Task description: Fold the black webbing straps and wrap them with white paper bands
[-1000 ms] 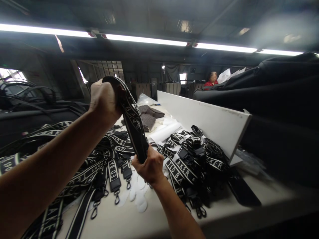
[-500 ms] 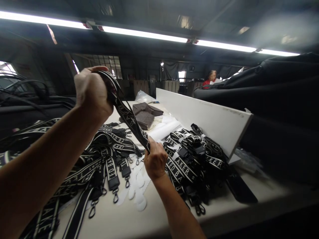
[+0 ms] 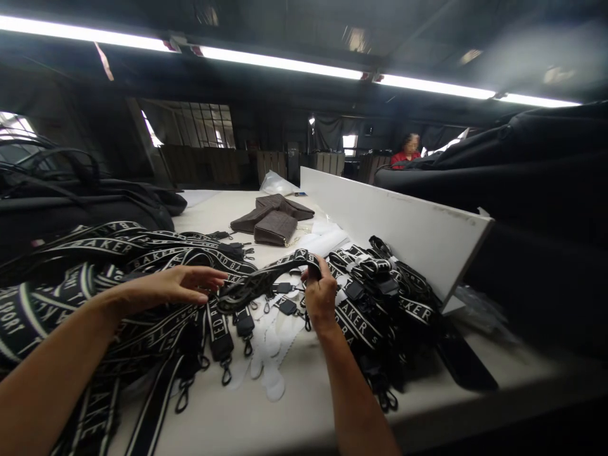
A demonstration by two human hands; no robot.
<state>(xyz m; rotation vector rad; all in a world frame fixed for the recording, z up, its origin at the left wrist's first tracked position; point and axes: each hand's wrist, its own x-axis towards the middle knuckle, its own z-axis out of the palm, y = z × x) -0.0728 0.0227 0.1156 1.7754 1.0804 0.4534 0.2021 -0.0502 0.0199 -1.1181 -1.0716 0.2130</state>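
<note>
A black strap with white lettering [image 3: 266,278] stretches between my two hands just above the table. My right hand [image 3: 320,294] is closed round its right end, next to a heap of folded straps [image 3: 380,297]. My left hand [image 3: 178,285] has its fingers stretched out, with the fingertips at the strap's left end. It hovers over a big loose pile of the same lettered straps [image 3: 118,278] with metal clips. Whether the left fingers pinch the strap is unclear.
White paper cutouts [image 3: 273,354] lie on the light table [image 3: 285,418] before my hands. Brown quilted bags [image 3: 273,221] sit further back. A white board [image 3: 394,228] leans along the right, with dark fabric [image 3: 532,190] behind it. A person in red [image 3: 406,152] sits far off.
Both hands came down from a raised position to table level. The strap went from steeply slanted to nearly level, and my left hand opened its grip on the top end.
</note>
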